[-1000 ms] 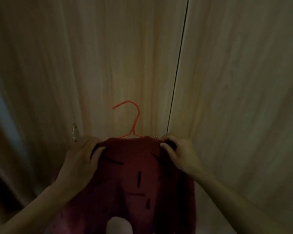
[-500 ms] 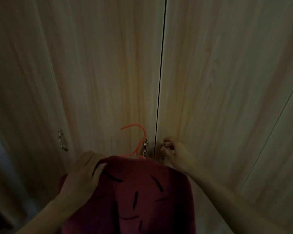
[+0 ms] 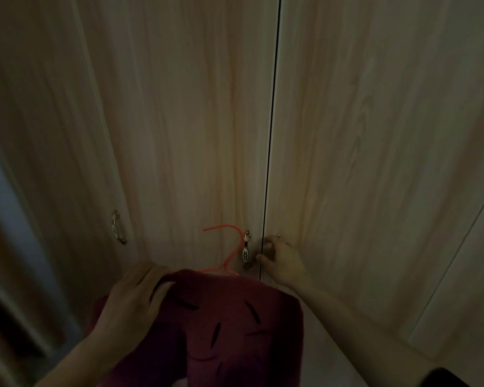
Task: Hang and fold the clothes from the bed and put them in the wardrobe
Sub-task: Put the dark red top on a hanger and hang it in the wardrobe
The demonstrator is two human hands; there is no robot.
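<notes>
**Garment on hanger, wardrobe doors closed**

Garment point(image 3: 235, 325), dark red with short black dashes, already hangs on an orange hanger point(image 3: 227, 248), whose hook rises just in front of the wardrobe doors. The left hand point(image 3: 129, 305) holds the garment's left shoulder, its grip curled round the cloth and, presumably, the hanger arm beneath. The right hand point(image 3: 280, 261) is at the door seam; its fingers curl about the handle of the right door point(image 3: 375, 163), which they hide. The ornate handle point(image 3: 245, 248) of the left door point(image 3: 185, 135) stands free just beside it.

Judged progress: hanging of this piece is done; opening the wardrobe and placing the hanger inside remain. Neither bed nor other clothes are in view, so the remainder cannot be assessed.
</notes>
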